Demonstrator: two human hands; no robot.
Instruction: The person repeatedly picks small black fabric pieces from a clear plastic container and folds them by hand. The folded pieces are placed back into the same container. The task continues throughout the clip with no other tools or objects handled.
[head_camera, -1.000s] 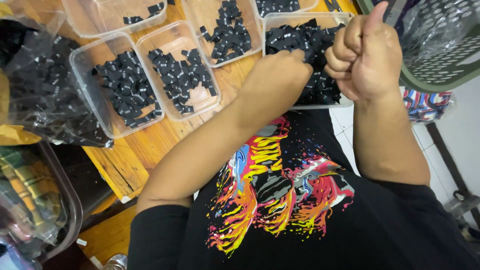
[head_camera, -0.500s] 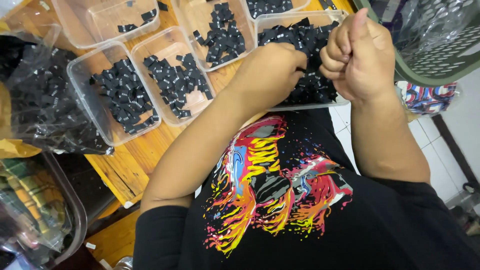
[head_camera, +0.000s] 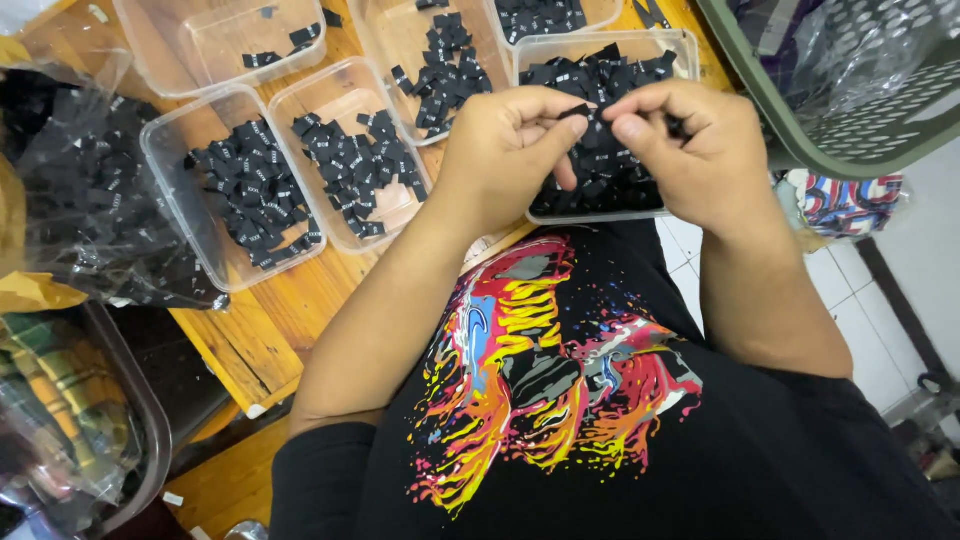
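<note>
Head view: two hands pinch a small black label over a clear tub full of the same.

The left hand (head_camera: 505, 150) and right hand (head_camera: 690, 150) meet above the nearest tub (head_camera: 680, 45) on the wooden table (head_camera: 260, 330), fingers curled, thumb and forefinger of each closed on one black fabric label (head_camera: 578, 112); whether the right hand also holds a second piece I cannot tell, as its fingers hide it. The label looks feather-light, limp and thin, likely easiest taken by its edges with fingertips. Both forearms angle inward, wrists bent down. More tubs (head_camera: 235, 185) of labels lie to the left, a green basket (head_camera: 850, 110) to the right.
</note>
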